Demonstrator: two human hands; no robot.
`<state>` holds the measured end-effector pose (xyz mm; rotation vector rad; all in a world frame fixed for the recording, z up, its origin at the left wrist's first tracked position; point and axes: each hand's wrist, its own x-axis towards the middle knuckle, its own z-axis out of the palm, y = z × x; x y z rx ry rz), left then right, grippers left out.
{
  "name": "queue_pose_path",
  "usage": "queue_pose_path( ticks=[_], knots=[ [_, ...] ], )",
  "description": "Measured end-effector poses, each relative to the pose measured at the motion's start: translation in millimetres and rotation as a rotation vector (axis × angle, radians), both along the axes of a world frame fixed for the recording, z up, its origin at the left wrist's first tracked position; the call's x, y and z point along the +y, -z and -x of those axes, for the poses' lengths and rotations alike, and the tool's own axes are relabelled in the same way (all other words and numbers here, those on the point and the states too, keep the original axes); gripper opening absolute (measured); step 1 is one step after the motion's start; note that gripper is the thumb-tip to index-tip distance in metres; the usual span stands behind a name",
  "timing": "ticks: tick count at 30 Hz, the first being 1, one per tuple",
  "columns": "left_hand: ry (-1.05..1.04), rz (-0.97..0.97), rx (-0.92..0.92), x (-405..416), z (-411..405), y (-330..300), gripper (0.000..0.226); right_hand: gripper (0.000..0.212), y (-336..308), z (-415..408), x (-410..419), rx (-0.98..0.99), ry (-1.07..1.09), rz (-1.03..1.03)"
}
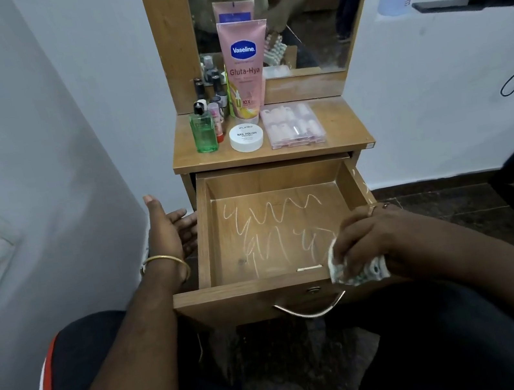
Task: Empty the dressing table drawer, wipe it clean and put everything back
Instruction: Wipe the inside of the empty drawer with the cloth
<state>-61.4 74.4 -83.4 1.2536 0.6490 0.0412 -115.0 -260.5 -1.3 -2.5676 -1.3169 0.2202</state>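
— Right hand [363, 238] grips a crumpled cloth [357, 271] at the front right corner of the drawer [208, 237], yes?

— Yes, the fingers are curled round it, and it rests on the front edge there. The left hand [170, 233] is outside the drawer, just beside its left wall, with fingers relaxed and holding nothing.

— So which step is this?

— I judge it is the wiping step. The drawer is pulled out and empty, and white scribble marks [274, 226] cover its floor. The things stand on the bench [339, 126] above: a pink lotion tube [246, 70], a green bottle [203, 132], a white jar [246, 137], small polish bottles [211, 95] and a clear nail box [293, 125].

— What does the next move need?

— I think the cloth must go down onto the floor of the drawer and pass over the marks, perhaps with the left hand steadying the side wall.

— And how does the drawer lie?

— Its front with the metal handle [312, 308] points toward the person. Whether it is longer in depth or in width I cannot tell in this wide view.
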Motion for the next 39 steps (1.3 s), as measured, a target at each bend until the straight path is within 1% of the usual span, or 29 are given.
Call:
queue_pose_path(
  ticks=[2, 5, 10, 13, 15, 19, 23, 26, 28, 29, 32, 33, 34, 36, 37, 39],
  knots=[
    [-0.002, -0.002, -0.003, -1, 2, -2, 0.089, 0.027, 0, 2, 7, -0.009, -0.006, -0.001],
    [0.028, -0.004, 0.001, -1, 4, -3, 0.091, 0.031, 4, 7, 45, -0.008, -0.036, -0.033],
    [0.031, -0.001, 0.018, 0, 4, -5, 0.093, 0.020, 11, 14, 129, -0.024, -0.122, -0.185],
    [0.037, 0.002, 0.012, -2, 3, -4, 0.093, 0.020, 13, 13, 141, -0.051, -0.163, -0.220],
    [0.037, 0.000, 0.014, -3, 3, -3, 0.091, 0.021, 12, 12, 123, -0.035, -0.127, -0.199],
    [0.025, -0.005, 0.013, -5, 2, -3, 0.090, 0.022, 6, 12, 47, 0.001, -0.009, -0.055],
    [0.029, -0.001, 0.029, -5, 2, -2, 0.093, 0.020, 4, 15, -36, -0.114, 0.054, 0.040],
    [0.036, -0.001, 0.032, -5, 4, -3, 0.094, 0.016, 4, 17, -82, -0.215, 0.069, 0.022],
    [0.040, -0.006, 0.030, -5, 4, -3, 0.094, 0.005, 4, 18, -101, -0.217, 0.064, -0.003],
    [0.041, -0.010, 0.029, -5, 4, -3, 0.094, 0.007, 3, 19, -107, -0.225, 0.062, -0.011],
    [0.050, -0.018, 0.034, -4, 5, -3, 0.095, 0.031, -1, 20, -115, -0.244, 0.049, -0.054],
    [0.051, -0.017, 0.036, -4, 6, -3, 0.095, 0.035, -3, 20, -117, -0.240, 0.047, -0.058],
    [0.052, -0.014, 0.038, -4, 6, -3, 0.094, 0.033, -4, 19, -119, -0.231, 0.048, -0.053],
    [0.059, -0.007, 0.042, -4, 6, -3, 0.094, 0.017, -4, 15, -126, -0.183, 0.076, -0.015],
    [0.060, 0.000, 0.043, -3, 6, -4, 0.094, 0.022, -3, 13, -131, -0.165, 0.107, -0.007],
    [0.055, 0.008, 0.045, -3, 5, -4, 0.096, 0.041, -2, 8, -144, -0.096, 0.175, -0.039]
  ],
)
